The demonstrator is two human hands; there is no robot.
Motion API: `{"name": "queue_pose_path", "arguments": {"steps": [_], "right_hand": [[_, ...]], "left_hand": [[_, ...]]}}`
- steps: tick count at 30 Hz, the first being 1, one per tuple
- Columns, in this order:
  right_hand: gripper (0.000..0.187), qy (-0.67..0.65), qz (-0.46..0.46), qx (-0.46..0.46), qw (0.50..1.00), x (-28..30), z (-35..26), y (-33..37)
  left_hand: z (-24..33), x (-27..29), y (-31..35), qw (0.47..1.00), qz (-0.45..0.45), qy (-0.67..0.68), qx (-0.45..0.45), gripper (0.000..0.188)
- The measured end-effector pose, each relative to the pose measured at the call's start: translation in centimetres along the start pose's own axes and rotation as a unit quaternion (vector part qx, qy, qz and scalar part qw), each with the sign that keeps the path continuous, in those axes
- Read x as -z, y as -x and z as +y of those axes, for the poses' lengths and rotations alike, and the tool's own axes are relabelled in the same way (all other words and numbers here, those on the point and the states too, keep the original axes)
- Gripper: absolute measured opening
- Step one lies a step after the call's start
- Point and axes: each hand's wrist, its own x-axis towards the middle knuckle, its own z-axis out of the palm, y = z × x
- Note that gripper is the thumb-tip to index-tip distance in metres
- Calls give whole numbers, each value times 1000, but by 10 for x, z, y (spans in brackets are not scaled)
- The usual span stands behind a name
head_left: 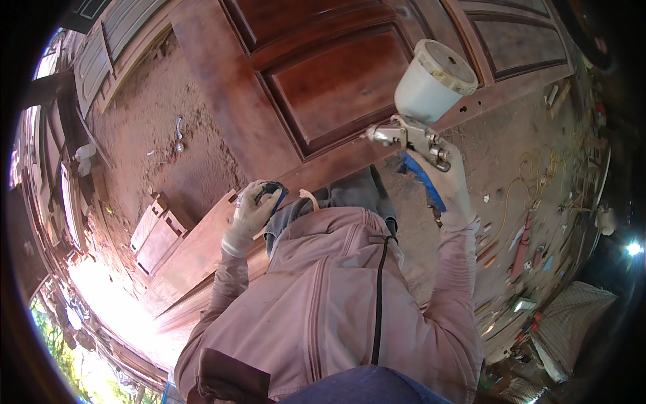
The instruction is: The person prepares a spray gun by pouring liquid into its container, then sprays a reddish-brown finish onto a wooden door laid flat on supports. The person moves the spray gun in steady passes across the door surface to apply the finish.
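Note:
My right hand (449, 182), in a pale glove, is wrapped round a spray gun (414, 138) with a metal body and a blue handle. A white paint cup (431, 84) with a stained lid sits on top of the gun, tilted. The nozzle points left, over the near edge of a panelled wooden door (336, 87) with a glossy red-brown finish. Near that edge and further left, my left hand (252, 209), also gloved, is closed round a small dark object (272, 192) with a blue side. Its kind cannot be made out.
Brown wooden boards (182, 283) lie at the lower left. Small metal pieces (178, 135) rest on the dusty ground left of the door. A yellowish hose (508, 195) coils across the ground at right, near a red tool-like object (520, 249) and scattered scraps.

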Motion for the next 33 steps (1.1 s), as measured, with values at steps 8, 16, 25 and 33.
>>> {"name": "queue_pose_path", "arguments": {"steps": [8,16,25,33], "right_hand": [[31,201,241,51,948,67,10,-14],[36,251,294,86,918,50,15,12],[40,-2,-14,-19,1000,3,4,46],[27,195,244,21,950,60,43,28]], "left_hand": [[-29,-8,7,1000,6,15,0,17],[-22,-12,4,999,3,-41,2,20],[-47,-17,2,996,-10,-86,-8,22],[-36,-14,7,990,-28,-136,13,25]]}}
